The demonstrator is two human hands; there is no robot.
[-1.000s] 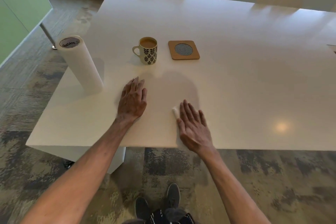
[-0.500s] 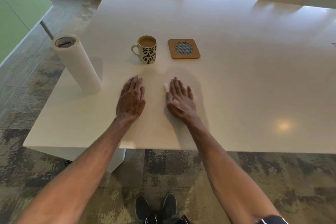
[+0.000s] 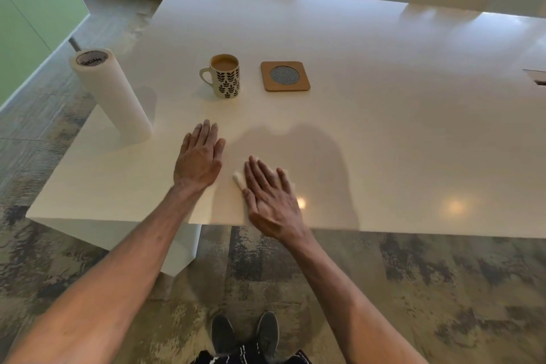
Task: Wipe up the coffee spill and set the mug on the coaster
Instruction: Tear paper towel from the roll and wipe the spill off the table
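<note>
Right hand (image 3: 270, 195): flat grip, fingers spread, pressing paper towel (image 3: 238, 178) onto table (image 3: 384, 133).
Left hand (image 3: 200, 156): flat, empty.
Advice: firm overlapping strokes, clear of mug (image 3: 225, 76).

- right hand (image 3: 270, 193) flat on white table (image 3: 384, 142), pressing a folded paper towel (image 3: 238, 178) (mostly hidden under fingers)
- left hand (image 3: 199, 158) flat beside it, palm down
- mug (image 3: 225, 77) full, standing just left of coaster (image 3: 285, 76), not on it
- paper towel roll (image 3: 110, 94) upright near left edge
</note>
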